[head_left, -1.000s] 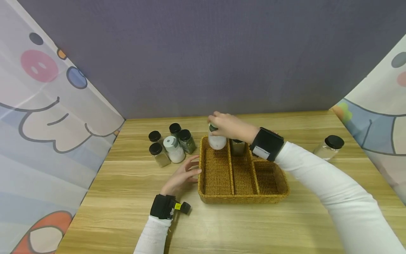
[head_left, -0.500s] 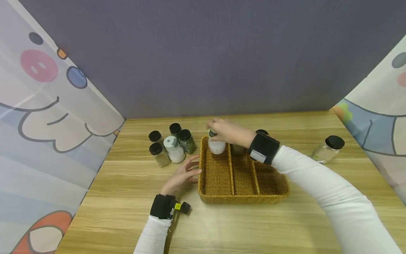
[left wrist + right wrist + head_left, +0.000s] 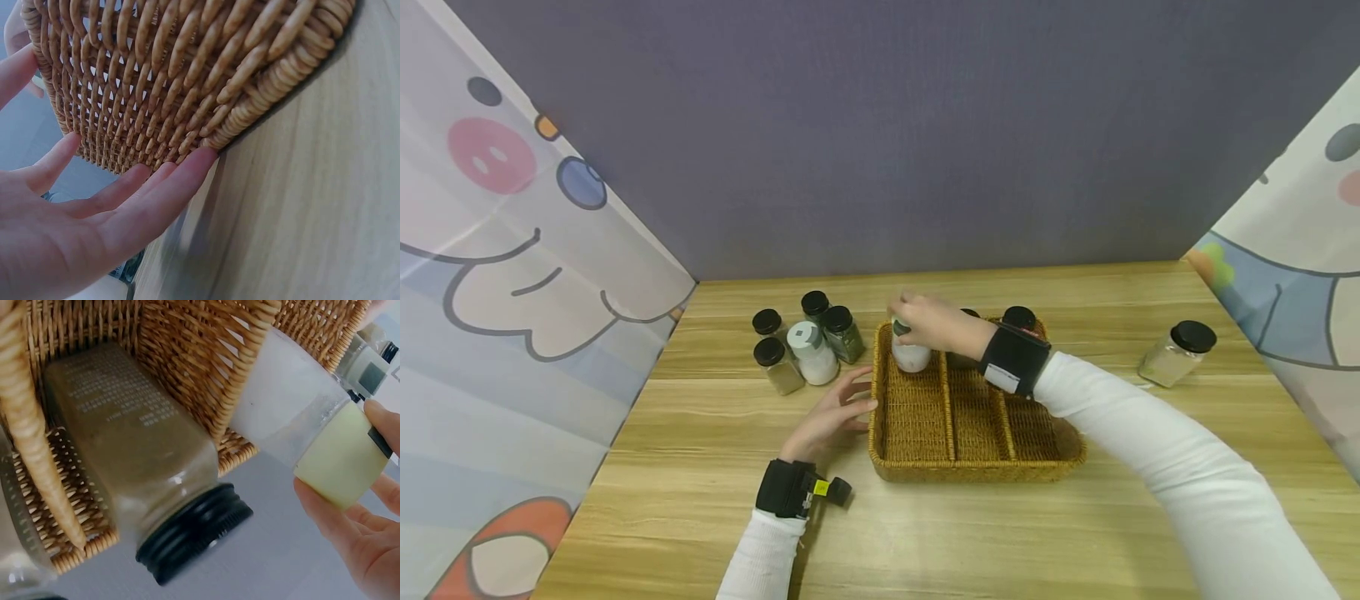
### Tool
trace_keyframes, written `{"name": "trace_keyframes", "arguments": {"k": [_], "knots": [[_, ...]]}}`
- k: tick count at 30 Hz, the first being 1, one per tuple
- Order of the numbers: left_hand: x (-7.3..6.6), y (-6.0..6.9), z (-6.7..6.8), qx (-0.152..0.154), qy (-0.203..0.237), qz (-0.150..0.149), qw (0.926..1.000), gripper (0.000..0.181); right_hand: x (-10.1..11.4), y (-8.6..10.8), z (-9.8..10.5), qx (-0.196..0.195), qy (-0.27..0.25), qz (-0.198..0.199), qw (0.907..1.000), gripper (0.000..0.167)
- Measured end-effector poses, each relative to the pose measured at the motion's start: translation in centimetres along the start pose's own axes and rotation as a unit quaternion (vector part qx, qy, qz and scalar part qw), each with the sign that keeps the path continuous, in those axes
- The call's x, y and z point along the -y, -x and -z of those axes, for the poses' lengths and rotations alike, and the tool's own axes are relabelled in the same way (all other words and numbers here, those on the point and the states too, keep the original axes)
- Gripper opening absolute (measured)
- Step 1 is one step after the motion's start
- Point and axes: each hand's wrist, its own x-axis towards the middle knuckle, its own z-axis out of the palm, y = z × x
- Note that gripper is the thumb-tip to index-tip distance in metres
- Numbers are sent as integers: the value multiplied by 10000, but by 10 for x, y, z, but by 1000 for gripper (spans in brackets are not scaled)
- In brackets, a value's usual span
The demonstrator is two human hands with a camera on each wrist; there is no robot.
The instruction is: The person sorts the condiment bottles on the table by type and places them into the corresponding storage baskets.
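My right hand (image 3: 934,323) pinches the pale yellow-green lid of a clear seasoning jar (image 3: 913,359) filled with white contents. The jar sits low in the back of the left compartment of a woven basket (image 3: 977,472). In the right wrist view, fingertips and thumb hold the lid (image 3: 342,455) from its sides. With fingers spread, my left hand (image 3: 829,414) touches the basket's left outer wall; the left wrist view shows the fingertips against the wicker (image 3: 144,94). A black-lidded jar of brownish powder (image 3: 131,434) stands in the adjoining compartment.
Another black-lidded jar (image 3: 1018,318) is at the basket's back right, partly behind the right wrist. Several black-lidded jars (image 3: 782,367) and a pale-lidded jar (image 3: 814,354) cluster left of the basket. One more jar (image 3: 1177,353) stands far right. A grey panel (image 3: 925,150) rises behind the table.
My right hand has lowered the white-filled jar and brought it slightly nearer, further into the left compartment. The left hand and the basket have stayed in place.
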Motion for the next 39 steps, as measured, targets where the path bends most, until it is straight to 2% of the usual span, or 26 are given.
{"name": "trace_keyframes", "arguments": {"k": [11, 20, 29, 33, 39], "knots": [[-2, 0, 0, 51, -36, -7, 10000, 64, 1, -2, -11, -110, 8, 0, 9999, 44], [-1, 0, -1, -66, -27, 41, 10000, 65, -1, -2, -19, -189, 76, 63, 9998, 44], [0, 0, 0, -60, -72, 7, 10000, 66, -3, -4, -22, 18, 9, -112, 9999, 47], [1, -1, 1, -3, -103, -62, 9999, 67, -4, -3, -24, -7, 67, -77, 9999, 46], [1, 0, 1, -13, -35, 11, 10000, 65, -5, -2, -27, -61, 149, -40, 9999, 46]]}}
